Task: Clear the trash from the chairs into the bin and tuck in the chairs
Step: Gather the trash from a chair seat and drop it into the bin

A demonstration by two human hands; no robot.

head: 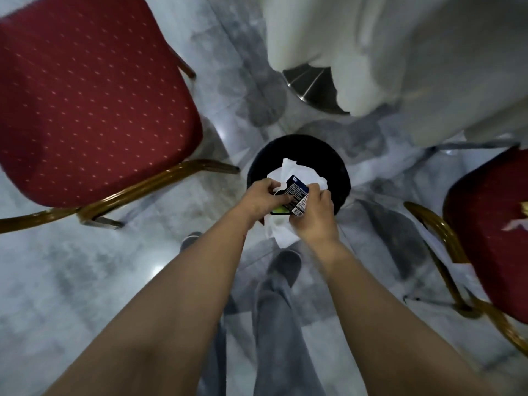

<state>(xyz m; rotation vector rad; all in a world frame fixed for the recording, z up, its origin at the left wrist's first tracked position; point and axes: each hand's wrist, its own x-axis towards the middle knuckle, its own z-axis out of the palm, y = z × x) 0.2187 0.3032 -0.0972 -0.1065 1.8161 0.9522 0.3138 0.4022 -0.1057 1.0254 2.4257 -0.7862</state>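
Observation:
A round black bin stands on the floor straight ahead. Over its near rim my left hand and my right hand together hold a bundle of trash: white crumpled paper and a dark blue printed wrapper. A red padded chair with a gold frame stands at the left, its seat bare. Another red chair stands at the right edge, with small scraps of trash lying on its seat.
A white tablecloth hangs down at the top right, with a metal table base showing under it. The floor is pale grey marble. My grey trouser legs and shoes are below the hands.

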